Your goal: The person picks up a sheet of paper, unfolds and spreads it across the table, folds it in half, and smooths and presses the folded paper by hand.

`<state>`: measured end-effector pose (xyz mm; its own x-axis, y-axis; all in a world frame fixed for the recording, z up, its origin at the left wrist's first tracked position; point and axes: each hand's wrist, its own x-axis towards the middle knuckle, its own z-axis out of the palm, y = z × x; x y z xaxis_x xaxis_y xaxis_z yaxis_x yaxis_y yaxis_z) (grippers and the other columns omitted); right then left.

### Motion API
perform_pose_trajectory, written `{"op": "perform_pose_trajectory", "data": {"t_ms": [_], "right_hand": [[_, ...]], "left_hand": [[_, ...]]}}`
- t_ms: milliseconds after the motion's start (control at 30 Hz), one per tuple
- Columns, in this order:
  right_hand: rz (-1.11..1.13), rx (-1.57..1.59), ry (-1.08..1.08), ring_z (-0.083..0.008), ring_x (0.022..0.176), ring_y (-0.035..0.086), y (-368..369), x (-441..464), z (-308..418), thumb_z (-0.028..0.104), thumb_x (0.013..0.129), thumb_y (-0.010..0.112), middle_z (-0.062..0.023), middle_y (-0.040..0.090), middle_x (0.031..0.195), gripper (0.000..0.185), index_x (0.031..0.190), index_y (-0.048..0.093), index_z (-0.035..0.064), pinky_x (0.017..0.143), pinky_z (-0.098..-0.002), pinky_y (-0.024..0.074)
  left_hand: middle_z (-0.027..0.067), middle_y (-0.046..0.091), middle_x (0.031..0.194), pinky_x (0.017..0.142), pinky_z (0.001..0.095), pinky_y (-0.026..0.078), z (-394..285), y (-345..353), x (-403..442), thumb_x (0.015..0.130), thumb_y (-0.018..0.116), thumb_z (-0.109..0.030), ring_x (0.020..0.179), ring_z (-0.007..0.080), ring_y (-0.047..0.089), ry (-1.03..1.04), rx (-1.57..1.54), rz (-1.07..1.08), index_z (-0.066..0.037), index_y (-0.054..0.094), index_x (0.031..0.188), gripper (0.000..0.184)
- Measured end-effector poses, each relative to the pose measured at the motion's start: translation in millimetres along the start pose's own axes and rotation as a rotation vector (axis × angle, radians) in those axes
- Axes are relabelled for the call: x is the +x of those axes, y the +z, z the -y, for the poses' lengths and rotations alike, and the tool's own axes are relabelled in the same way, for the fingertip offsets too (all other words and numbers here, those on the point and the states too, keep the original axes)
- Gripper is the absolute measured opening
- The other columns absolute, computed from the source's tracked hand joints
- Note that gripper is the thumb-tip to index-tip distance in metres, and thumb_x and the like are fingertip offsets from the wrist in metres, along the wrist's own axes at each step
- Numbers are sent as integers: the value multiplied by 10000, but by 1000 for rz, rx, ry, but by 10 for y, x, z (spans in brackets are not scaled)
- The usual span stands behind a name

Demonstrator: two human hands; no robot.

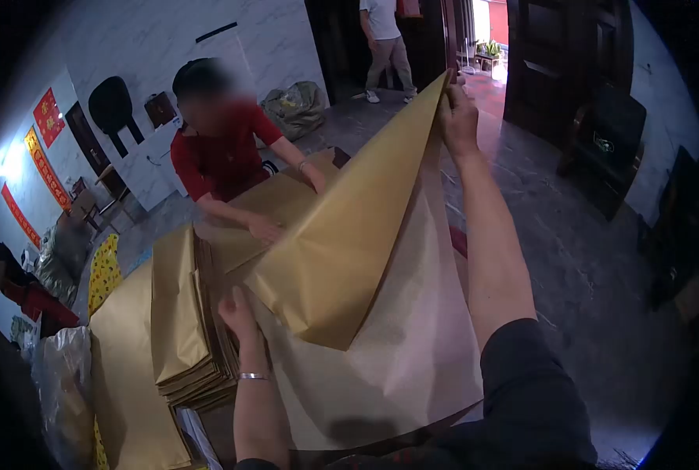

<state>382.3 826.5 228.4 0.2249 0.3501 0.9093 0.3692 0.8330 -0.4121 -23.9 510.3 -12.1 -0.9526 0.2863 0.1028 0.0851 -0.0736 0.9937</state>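
A large sheet of brown kraft paper (349,258), golden on one side and paler on the other, spreads in front of me. My right hand (459,117) is raised and pinches its far corner, so the sheet slopes up in a fold. Low at the sheet's left edge, beside a stack of folded brown paper (178,305), lies my left hand (241,316). Its fingers look extended and touch the paper, though some are hidden. A silver bracelet (253,376) circles the left wrist.
Across the table a person in a red top (224,145) rests both hands on brown paper. More paper (126,368) and a clear plastic bag (66,384) are at the left. A chair (606,145) stands right; another person (386,47) is near the doorway.
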Motion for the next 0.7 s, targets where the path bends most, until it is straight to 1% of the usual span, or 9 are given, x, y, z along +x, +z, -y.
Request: {"op": "perform_pose_trajectory", "data": {"t_ms": [33,133,167,267,333,400,433,500,700], "right_hand": [[34,-25,12,-413,862,654,-20,-45,61,177,928,579,-230,666,896,150,997,623,51,700,-467,511],[54,-13,20,-413,861,654,-26,-113,108,216,931,589,-220,669,901,176,1003,625,60,706,-469,510],[86,-41,30,-413,862,653,-24,-124,104,230,933,589,-219,668,905,189,1006,626,60,709,-471,510],[83,-52,30,-412,861,652,-70,-120,170,254,936,588,-223,666,896,208,1010,632,65,709,-476,510],[89,-60,44,-411,858,652,-98,-112,196,254,937,586,-224,665,889,207,1011,633,66,709,-477,510],[89,-58,31,-415,853,651,-106,-100,183,255,936,587,-224,663,877,208,1009,634,65,704,-479,510],[89,-59,29,-415,853,651,-109,-93,189,255,936,587,-224,663,877,208,1009,634,65,704,-479,510],[101,-75,69,-417,851,648,-120,-92,223,249,931,590,-222,664,875,203,1003,634,65,701,-483,508],[97,-120,-28,-427,827,640,-139,-62,474,221,921,586,-215,667,864,171,991,640,75,700,-504,499]], "left_hand": [[164,487,1352,1028,371,402,-127,-81,-75,949,623,-416,1234,284,492,-378,-115,240,4,389,1419,673],[141,506,1320,993,391,431,-99,33,-390,955,553,-538,1186,284,523,-489,-167,281,-21,316,1453,755],[144,487,1374,1016,411,420,20,16,-360,952,479,-624,1241,291,501,-503,-147,407,-33,283,1474,812],[166,430,1456,1069,426,376,-76,110,-570,948,475,-633,1334,315,430,-642,-276,529,-35,247,1504,847],[164,444,1425,1088,416,357,-221,166,-805,953,545,-555,1325,326,422,-682,-328,551,-14,295,1476,792],[151,469,1314,1021,381,402,64,287,-873,959,602,-449,1185,298,495,-16,41,447,-37,433,1350,593],[213,393,1424,1072,430,363,-363,292,-1139,923,669,-374,1284,360,435,295,384,485,22,318,1444,742],[232,332,1473,1122,435,304,-964,420,-1551,813,749,-412,1383,382,319,567,371,663,21,352,1430,852],[202,292,1510,1144,509,237,-1565,1409,-2189,742,788,-336,1400,381,285,837,597,583,-67,245,1492,964]]}}
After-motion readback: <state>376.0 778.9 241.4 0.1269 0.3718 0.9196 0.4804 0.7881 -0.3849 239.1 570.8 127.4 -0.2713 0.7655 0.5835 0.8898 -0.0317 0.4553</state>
